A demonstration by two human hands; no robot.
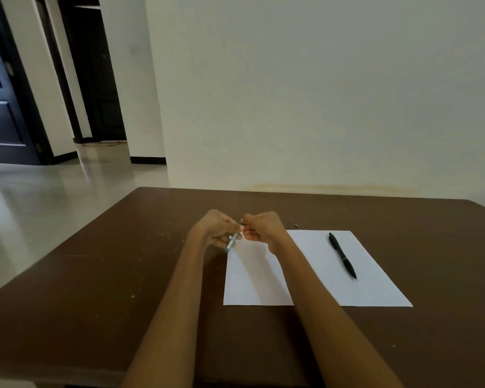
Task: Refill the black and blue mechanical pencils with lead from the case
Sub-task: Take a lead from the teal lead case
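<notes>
Teal-capped slim plastic lead case [233,240] held in the left hand [217,229]; right hand [259,226] apparently pinches its top; black mechanical pencil [343,255] lies on white paper sheet [375,275].

We're just seeing two bare forearms coming in from the bottom edge, sleeveless as far as the shot goes, with plain bare hands, left hand [217,228] and right hand [261,228].
</notes>
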